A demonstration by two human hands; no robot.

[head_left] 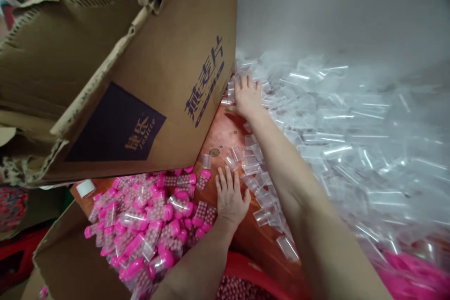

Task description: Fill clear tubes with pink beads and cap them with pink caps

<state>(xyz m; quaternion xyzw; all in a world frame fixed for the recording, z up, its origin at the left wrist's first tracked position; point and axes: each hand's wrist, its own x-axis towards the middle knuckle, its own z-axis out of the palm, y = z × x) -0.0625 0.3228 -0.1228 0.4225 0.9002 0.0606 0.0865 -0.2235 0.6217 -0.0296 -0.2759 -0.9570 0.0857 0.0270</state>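
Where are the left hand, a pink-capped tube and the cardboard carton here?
Left hand (230,197): head view, back of the hand.
Pink-capped tube (131,269): head view, its pink cap.
Cardboard carton (158,56): head view, brown side panel.

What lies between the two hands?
The head view shows reddish wooden tabletop between the left hand and right hand, with a few clear plastic tubes at its side.

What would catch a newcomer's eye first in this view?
The great heap of clear plastic tubes fills the right side, with the right hand spread at its edge. At lower left, pink-capped tubes full of pink beads lie in a pile beside the left hand. A large cardboard box with blue lettering looms over the upper left.
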